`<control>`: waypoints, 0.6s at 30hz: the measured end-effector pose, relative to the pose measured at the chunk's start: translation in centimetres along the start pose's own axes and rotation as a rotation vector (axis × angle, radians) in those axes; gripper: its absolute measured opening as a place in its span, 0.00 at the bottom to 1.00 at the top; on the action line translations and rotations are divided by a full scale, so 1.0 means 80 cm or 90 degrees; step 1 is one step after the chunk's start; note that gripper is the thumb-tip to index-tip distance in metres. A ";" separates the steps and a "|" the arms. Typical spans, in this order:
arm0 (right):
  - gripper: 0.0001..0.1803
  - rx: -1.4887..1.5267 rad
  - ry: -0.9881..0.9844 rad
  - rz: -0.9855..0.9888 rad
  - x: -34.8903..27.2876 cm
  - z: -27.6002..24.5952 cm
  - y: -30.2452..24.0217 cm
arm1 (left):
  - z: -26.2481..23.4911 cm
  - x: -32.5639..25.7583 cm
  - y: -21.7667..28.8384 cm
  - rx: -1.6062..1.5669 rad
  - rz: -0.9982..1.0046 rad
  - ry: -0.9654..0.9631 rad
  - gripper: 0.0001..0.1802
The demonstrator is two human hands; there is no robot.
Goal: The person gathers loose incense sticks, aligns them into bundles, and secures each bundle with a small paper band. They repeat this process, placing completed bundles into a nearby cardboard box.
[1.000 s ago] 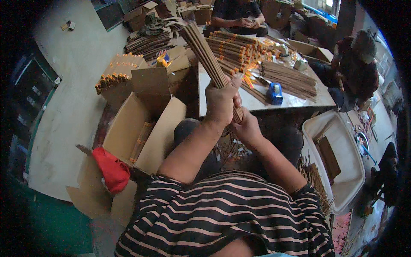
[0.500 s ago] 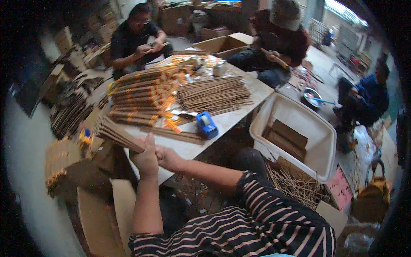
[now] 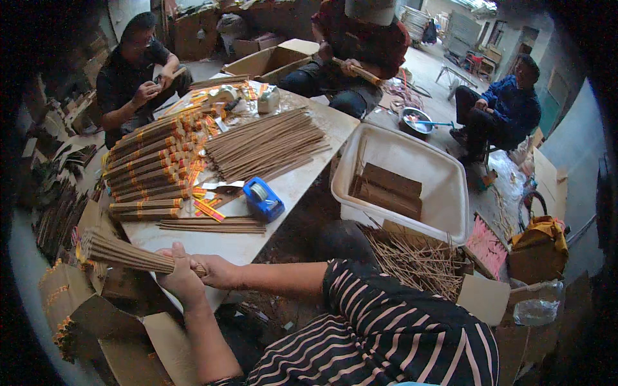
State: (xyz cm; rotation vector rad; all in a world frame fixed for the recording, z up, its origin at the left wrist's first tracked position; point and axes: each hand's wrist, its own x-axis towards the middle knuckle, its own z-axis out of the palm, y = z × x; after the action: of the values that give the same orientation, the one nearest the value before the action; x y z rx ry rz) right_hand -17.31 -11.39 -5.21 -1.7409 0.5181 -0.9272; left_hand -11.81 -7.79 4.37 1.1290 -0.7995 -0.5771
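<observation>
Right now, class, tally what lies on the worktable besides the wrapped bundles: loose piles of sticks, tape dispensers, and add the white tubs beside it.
Loose stick piles: 2
Blue tape dispenser: 1
White tub: 1
Total: 4

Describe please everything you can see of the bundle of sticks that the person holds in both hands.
The bundle of sticks is a thick, tight sheaf of thin brown sticks that look like wood or bamboo. It lies almost level, tilted slightly up to the person's left, where the even-cut stick ends form a round face. The left hand wraps around its near end, and the right hand closes on the same end just beside it. It is held beside the edge of the table, above open cardboard boxes.
</observation>
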 end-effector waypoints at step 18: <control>0.18 0.007 -0.035 0.017 0.004 -0.002 0.038 | 0.000 0.010 -0.018 -0.035 -0.040 0.006 0.11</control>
State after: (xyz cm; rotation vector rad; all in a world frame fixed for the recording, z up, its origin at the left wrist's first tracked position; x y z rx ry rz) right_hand -16.99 -12.79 -7.89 -1.7401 0.4984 -0.8591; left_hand -11.30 -8.88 3.18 1.1092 -0.7374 -0.6421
